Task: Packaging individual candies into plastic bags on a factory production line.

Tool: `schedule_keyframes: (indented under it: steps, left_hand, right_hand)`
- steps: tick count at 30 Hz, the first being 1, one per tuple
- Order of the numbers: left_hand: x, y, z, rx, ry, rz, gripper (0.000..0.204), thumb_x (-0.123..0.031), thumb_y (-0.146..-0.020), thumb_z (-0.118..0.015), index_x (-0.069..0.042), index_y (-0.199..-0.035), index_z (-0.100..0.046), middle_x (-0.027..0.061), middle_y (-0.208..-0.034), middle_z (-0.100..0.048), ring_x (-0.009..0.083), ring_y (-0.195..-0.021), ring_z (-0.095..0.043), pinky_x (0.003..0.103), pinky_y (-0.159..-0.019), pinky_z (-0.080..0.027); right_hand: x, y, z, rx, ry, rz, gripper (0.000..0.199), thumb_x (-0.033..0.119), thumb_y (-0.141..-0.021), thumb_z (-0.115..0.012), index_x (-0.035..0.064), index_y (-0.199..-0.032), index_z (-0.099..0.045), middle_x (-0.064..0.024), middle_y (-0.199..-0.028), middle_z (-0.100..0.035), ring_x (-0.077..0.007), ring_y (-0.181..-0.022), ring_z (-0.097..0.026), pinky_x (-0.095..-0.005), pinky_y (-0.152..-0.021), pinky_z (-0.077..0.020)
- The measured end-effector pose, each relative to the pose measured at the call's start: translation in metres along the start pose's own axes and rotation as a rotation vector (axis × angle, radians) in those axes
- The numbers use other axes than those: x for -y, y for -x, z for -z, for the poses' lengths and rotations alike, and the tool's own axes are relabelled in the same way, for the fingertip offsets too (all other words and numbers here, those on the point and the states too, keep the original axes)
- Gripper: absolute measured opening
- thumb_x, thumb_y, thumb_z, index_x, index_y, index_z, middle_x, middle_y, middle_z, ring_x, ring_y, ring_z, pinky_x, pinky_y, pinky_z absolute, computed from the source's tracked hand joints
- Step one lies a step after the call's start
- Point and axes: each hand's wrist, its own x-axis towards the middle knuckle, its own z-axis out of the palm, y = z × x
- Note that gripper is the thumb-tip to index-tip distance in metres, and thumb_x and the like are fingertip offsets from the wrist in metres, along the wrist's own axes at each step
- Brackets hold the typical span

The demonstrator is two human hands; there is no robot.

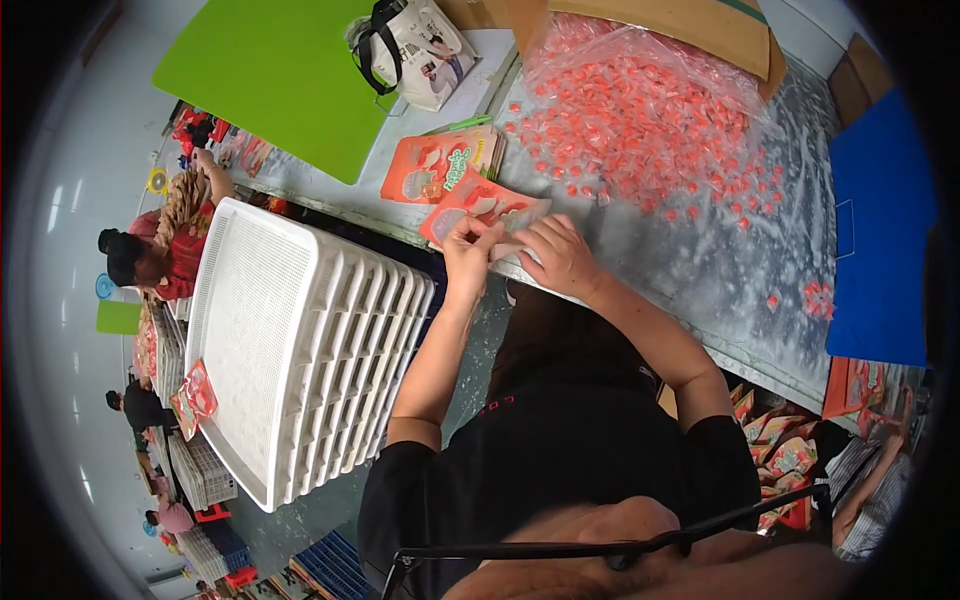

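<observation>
Near the front edge of the table, an orange-red printed pouch [485,200] lies tilted between my two hands. The fingers of my left hand [468,256] are closed in a pinch on its near edge. My right hand [562,258] has its fingers bent over the clear, pale end of the same pouch, close to the left fingertips. Just beyond sits a stack of flat pouches [430,168] of similar colour. To the right of it spreads a large heap of small red wrapped pieces [650,120], spilling from a clear plastic liner in a cardboard box [690,22].
White perforated trays [255,345] are stacked at my left, with a red packet [196,398] on the top one. A green board [290,80] and a printed tote bag [420,55] are at the back. A blue panel [885,240] stands right. Other people work at far left and lower right.
</observation>
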Motion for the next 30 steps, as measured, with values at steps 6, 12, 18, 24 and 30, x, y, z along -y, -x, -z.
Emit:
schedule_keyframes:
  steps: [6,12,18,24,30]
  left_hand:
    - [0.022,0.029,-0.024,-0.003,-0.42,-0.303,0.022,-0.001,-0.08,-0.072,0.0,-0.069,-0.052,0.0042,-0.068,-0.052,0.0128,-0.063,-0.051,0.027,-0.055,-0.04]
    - [-0.012,0.062,-0.049,0.183,-0.568,-0.427,0.022,0.0,-0.078,-0.072,0.002,-0.068,-0.053,0.0112,-0.072,-0.051,0.023,-0.065,-0.052,0.032,-0.059,-0.041]
    - [-0.024,0.052,-0.031,0.583,-0.572,-0.099,0.041,-0.016,-0.075,-0.081,0.0,-0.107,-0.061,0.0148,-0.103,-0.061,0.0267,-0.1,-0.061,0.034,-0.084,-0.05]
    - [-0.036,0.03,-0.015,1.363,-0.609,0.126,0.113,-0.018,-0.062,-0.087,-0.005,-0.152,-0.02,0.0148,-0.132,-0.05,0.0229,-0.12,-0.049,0.031,-0.102,-0.04]
    - [0.003,0.045,0.013,0.865,-0.196,0.289,0.09,-0.006,-0.065,-0.069,-0.002,-0.146,-0.03,0.0066,-0.13,-0.046,0.0169,-0.125,-0.041,0.029,-0.109,-0.029]
  right_hand:
    - [0.011,0.023,0.0,0.159,0.065,0.181,0.044,0.023,-0.076,-0.071,0.0014,-0.113,-0.062,-0.0156,-0.106,-0.062,-0.0321,-0.1,-0.059,-0.0446,-0.096,-0.0437]
    - [0.019,0.021,0.02,0.588,-0.323,-0.145,0.05,0.027,-0.078,-0.07,0.0001,-0.118,-0.056,-0.02,-0.104,-0.064,-0.0356,-0.104,-0.06,-0.0426,-0.091,-0.0482]
    - [0.024,0.005,0.056,0.794,-0.557,-0.223,0.028,0.022,-0.089,-0.057,0.0006,-0.107,-0.059,-0.0185,-0.105,-0.064,-0.0315,-0.1,-0.061,-0.0405,-0.088,-0.0475]
    - [0.026,0.017,0.066,0.993,-0.659,-0.192,0.029,0.031,-0.09,-0.06,0.0036,-0.099,-0.065,-0.0143,-0.09,-0.067,-0.0285,-0.087,-0.063,-0.0379,-0.079,-0.0489]
    - [-0.02,0.018,0.06,0.206,-0.614,-0.125,0.025,0.029,-0.086,-0.066,0.0056,-0.093,-0.068,-0.009,-0.091,-0.068,-0.0257,-0.087,-0.063,-0.0383,-0.077,-0.0484]
